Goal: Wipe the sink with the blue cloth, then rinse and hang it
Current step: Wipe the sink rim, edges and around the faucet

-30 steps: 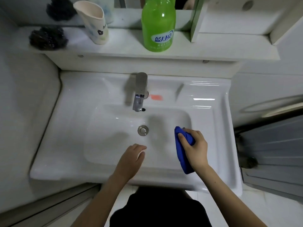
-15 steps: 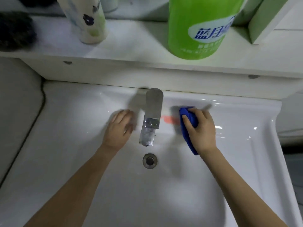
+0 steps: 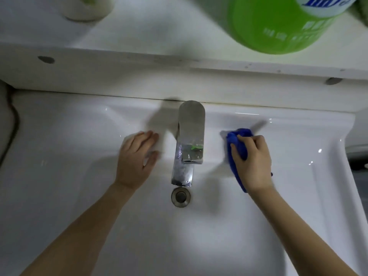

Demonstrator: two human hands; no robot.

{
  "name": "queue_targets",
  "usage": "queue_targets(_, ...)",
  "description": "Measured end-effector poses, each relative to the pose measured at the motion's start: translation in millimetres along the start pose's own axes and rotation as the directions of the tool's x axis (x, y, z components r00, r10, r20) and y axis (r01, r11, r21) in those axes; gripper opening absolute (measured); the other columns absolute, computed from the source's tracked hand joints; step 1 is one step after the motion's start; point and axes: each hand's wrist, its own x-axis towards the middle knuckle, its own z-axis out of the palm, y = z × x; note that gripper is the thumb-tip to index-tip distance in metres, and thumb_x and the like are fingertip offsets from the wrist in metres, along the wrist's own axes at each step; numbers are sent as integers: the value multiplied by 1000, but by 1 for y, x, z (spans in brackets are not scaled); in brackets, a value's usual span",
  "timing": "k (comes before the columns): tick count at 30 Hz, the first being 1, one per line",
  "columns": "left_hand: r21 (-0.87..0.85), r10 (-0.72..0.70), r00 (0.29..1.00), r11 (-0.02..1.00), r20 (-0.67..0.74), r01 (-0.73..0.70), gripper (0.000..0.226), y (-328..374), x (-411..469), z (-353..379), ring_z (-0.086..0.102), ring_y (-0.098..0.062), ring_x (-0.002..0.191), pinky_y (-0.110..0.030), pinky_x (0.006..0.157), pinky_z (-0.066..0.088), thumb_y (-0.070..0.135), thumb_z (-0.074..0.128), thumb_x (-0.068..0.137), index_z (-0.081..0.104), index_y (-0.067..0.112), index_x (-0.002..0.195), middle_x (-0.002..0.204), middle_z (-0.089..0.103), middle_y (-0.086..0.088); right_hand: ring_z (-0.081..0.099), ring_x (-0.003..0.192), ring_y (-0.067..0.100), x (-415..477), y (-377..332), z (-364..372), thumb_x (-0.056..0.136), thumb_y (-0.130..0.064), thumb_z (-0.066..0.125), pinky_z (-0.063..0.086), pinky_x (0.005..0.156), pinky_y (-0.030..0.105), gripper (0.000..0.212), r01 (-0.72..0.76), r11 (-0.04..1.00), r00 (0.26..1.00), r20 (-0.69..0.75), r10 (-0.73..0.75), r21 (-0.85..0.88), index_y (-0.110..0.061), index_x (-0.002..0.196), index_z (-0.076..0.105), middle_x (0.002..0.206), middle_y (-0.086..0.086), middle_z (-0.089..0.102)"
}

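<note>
My right hand (image 3: pixel 253 162) grips the bunched blue cloth (image 3: pixel 238 150) and presses it on the white sink's (image 3: pixel 69 136) back ledge, just right of the chrome faucet (image 3: pixel 189 144). My left hand (image 3: pixel 135 158) lies flat with straight fingers on the ledge left of the faucet. The round metal drain (image 3: pixel 180 196) sits in the basin below the spout, between my forearms. No water runs from the spout.
A white shelf (image 3: pixel 159 36) overhangs the back of the sink. On it stand a big green bottle (image 3: pixel 278 26) at the top right and a pale cup (image 3: pixel 87 6) at the top left. A dark cable (image 3: pixel 12 128) runs down the left wall.
My head has leaned closer over the sink. Both hands went from the basin's front up to the ledge beside the faucet; the cloth has shifted a little to the right, away from the faucet.
</note>
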Motion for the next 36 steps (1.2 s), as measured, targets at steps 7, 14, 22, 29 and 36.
queue_targets(7, 1, 27, 998, 1000, -60, -27, 40, -3, -2, 6, 54, -34, 122, -48, 107, 41, 24, 55, 94, 61, 8, 130, 130, 62, -12, 55, 94, 23, 0, -55, 45, 90, -17, 65, 41, 81, 23, 19, -102, 970, 992, -56, 117, 222, -6, 106, 67, 103, 10, 57)
queue_targets(14, 9, 27, 998, 1000, -52, -26, 44, -2, -2, 4, 51, -31, 124, -38, 112, 36, 34, 44, 99, 61, 9, 130, 130, 62, -11, 57, 86, 30, -2, -7, 8, 90, -15, 69, 49, 77, 35, 19, -14, 1000, 998, -68, 16, 23, -2, 103, 68, 97, 14, 59)
queue_targets(22, 3, 18, 999, 1000, -40, -18, 48, 3, -2, 2, 50, -33, 123, -41, 109, 39, 38, 37, 100, 59, 8, 131, 130, 61, -13, 56, 94, 23, -9, -92, 64, 85, -14, 71, 42, 81, 23, 25, -198, 910, 972, -45, 229, 366, -6, 107, 64, 105, 8, 58)
queue_targets(29, 19, -33, 999, 999, -27, 33, 65, 13, 1, 0, 49, -33, 120, -47, 103, 44, 50, 23, 100, 62, 5, 125, 126, 62, -15, 56, 99, 24, -16, -91, 56, 91, -13, 63, 36, 89, 17, 28, -183, 895, 973, -52, 223, 407, 0, 115, 63, 108, 10, 59)
queue_targets(36, 15, -59, 998, 998, -8, 60, 49, 13, 0, 1, 48, -32, 122, -48, 102, 44, 43, 37, 99, 57, 9, 129, 129, 58, -13, 54, 99, 22, -30, -94, 58, 88, -9, 67, 34, 89, 14, 30, -185, 881, 970, -63, 235, 436, -1, 116, 63, 108, 9, 59)
